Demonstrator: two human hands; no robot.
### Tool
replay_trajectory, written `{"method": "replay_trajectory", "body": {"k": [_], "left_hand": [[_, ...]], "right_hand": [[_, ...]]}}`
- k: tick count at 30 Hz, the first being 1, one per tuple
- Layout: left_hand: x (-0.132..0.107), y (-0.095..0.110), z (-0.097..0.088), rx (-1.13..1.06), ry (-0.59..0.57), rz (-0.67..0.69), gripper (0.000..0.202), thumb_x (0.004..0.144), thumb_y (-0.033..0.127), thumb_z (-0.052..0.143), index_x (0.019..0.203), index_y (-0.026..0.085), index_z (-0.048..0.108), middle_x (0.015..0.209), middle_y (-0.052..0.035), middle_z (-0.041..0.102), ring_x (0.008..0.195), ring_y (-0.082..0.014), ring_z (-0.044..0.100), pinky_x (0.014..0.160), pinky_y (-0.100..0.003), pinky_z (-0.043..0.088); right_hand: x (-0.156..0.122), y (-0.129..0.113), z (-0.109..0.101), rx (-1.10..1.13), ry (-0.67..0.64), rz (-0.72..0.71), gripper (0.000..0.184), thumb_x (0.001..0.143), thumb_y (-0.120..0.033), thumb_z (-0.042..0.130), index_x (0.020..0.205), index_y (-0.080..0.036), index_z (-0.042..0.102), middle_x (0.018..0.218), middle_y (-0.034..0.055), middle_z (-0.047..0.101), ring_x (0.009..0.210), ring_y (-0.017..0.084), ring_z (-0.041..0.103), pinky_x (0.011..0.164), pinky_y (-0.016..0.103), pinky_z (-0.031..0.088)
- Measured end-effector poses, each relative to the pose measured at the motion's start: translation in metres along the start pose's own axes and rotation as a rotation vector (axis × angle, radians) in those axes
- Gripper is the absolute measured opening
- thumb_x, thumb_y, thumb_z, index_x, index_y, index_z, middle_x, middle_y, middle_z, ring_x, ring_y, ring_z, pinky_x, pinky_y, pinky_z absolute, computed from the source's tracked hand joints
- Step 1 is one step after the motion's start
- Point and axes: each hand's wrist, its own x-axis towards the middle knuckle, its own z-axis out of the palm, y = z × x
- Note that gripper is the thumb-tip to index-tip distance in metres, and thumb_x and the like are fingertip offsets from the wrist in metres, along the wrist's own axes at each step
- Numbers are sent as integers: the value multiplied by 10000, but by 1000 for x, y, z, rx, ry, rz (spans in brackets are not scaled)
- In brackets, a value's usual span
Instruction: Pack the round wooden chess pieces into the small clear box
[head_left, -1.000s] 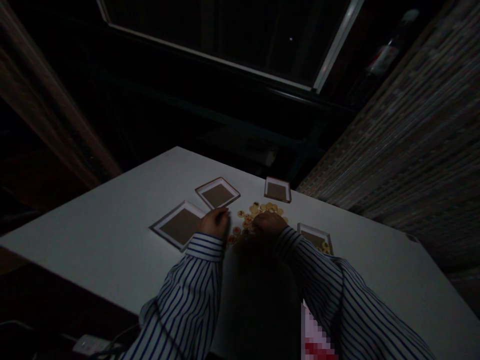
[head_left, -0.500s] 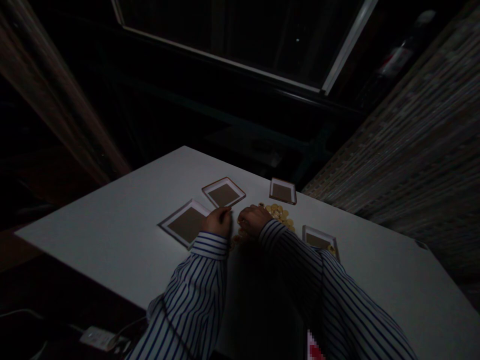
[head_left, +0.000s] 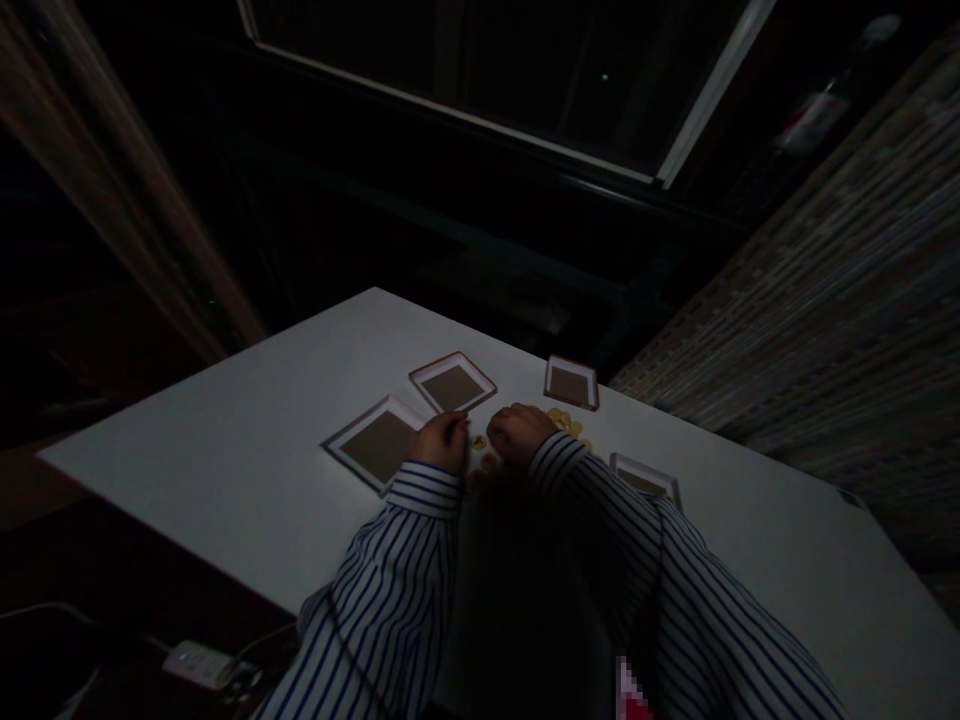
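Observation:
My left hand is closed in a pinch beside the right corner of a shallow box lid; whatever its fingers hold is too dark to make out. Just to its right, one round pale disc with a dark mark, like a xiangqi piece, lies on the white table. My right hand rests low with curled fingers at the edge of the pieces, and its fingertips are hidden. Behind that wrist, several yellowish discs are piled. More discs lie in shadow between my forearms.
Two shallow trays stand farther back, one at the left and one at the right. A third tray is partly behind my right sleeve. A power strip lies below the white table; a bead-like curtain hangs at the right.
My right hand has shifted slightly right, uncovering the marked disc between my hands. My left hand keeps its pinch almost in place. The whole view has moved slightly.

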Motion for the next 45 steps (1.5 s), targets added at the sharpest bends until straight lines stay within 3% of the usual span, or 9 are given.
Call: {"method": "replay_trajectory", "body": {"k": [8, 16, 31, 38, 45], "left_hand": [[1, 4, -2, 12, -29, -6, 259, 729, 280, 458, 881, 169, 637, 872, -54, 665, 815, -190, 607, 761, -298, 471], [-1, 6, -4, -4, -18, 0, 265, 736, 275, 452, 888, 160, 637, 881, -56, 664, 822, -183, 603, 772, -292, 465], [1, 4, -6, 19, -35, 40, 250, 736, 248, 449, 890, 175, 632, 902, -49, 664, 841, -180, 604, 770, -299, 473], [-2, 4, -2, -20, 33, 23, 239, 738, 271, 453, 864, 186, 637, 862, -43, 669, 804, -176, 609, 748, -299, 477], [0, 1, 0, -34, -2, 30, 261, 725, 298, 464, 871, 169, 638, 860, -61, 664, 809, -189, 607, 746, -314, 474]], "right_hand": [[-18, 23, -1, -28, -51, 51, 265, 748, -333, 458, 955, -221, 580, 1006, 43, 601, 953, 200, 484, 764, 314, 347], [-15, 17, 4, -78, -86, 59, 238, 759, -284, 432, 938, -223, 577, 983, 50, 611, 973, 217, 480, 752, 340, 349], [2, 0, 8, -95, -10, -5, 230, 777, -296, 419, 898, -208, 592, 938, 42, 625, 910, 201, 505, 778, 339, 335], [0, -5, 6, -101, -39, -21, 253, 812, -292, 387, 872, -192, 612, 937, 60, 622, 912, 200, 503, 799, 356, 325], [-18, 12, -6, -39, 121, 19, 245, 818, -277, 391, 879, -201, 616, 954, 49, 612, 912, 196, 496, 762, 328, 348]]}}
